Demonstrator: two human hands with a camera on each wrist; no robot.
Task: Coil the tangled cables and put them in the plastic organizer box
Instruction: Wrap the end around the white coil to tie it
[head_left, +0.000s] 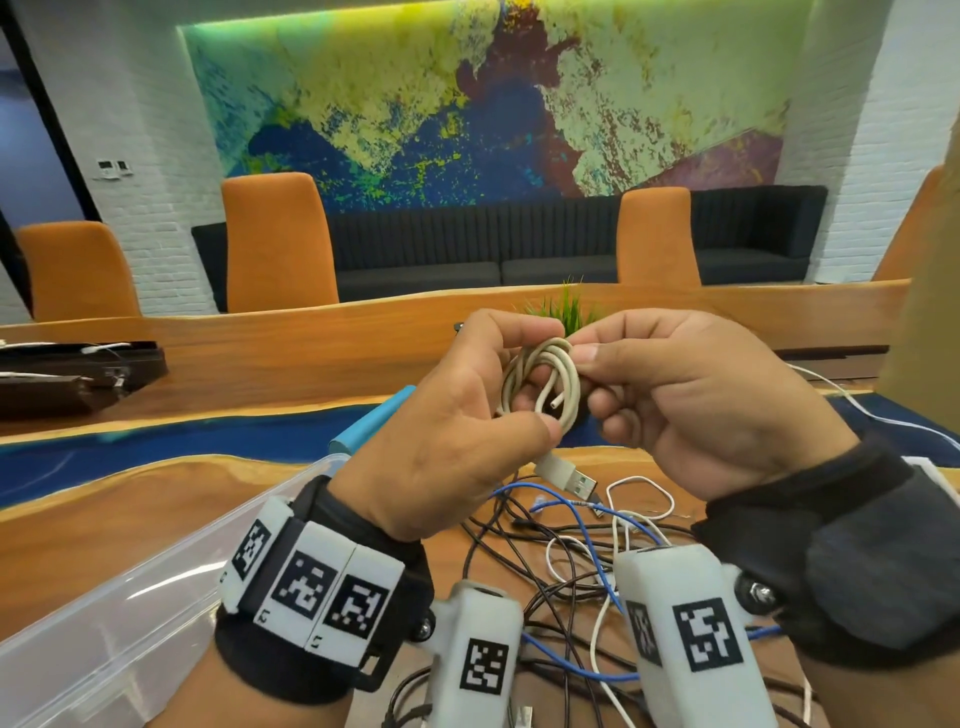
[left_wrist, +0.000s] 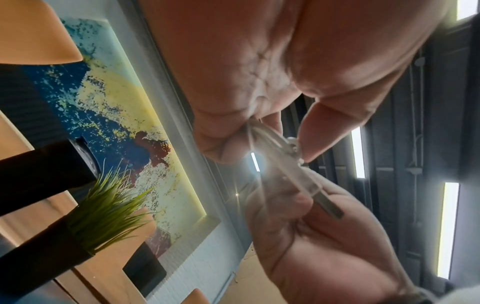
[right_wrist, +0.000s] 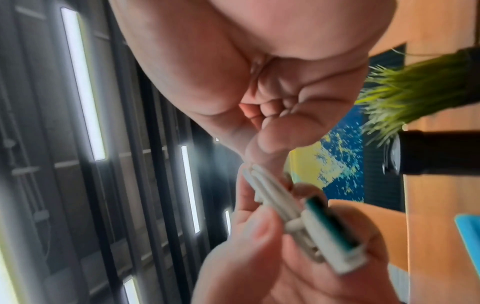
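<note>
Pinching the small beige coil (head_left: 543, 382) from both sides, the fingers (head_left: 511, 332) of the left hand (head_left: 447, 431) curl over its top while the thumb clamps the bottom, just above the dangling USB plug (head_left: 571, 478); the right hand (head_left: 691, 410) nips the coil's upper right edge between thumb and forefinger, its other fingers curled below. A short free end pokes into the middle of the loops. To finish this step well, I would judge the tail should be tucked or wrapped round the loops while the left thumb keeps its clamp, otherwise the turns are likely to spring apart. The coil is held up in the air, above the tangled cables (head_left: 582, 551) of black, blue and white lying on the wooden surface (head_left: 104, 509). The clear plastic organizer box (head_left: 130, 613) sits to the lower left, near the left wrist, so the drop should be short.
</note>
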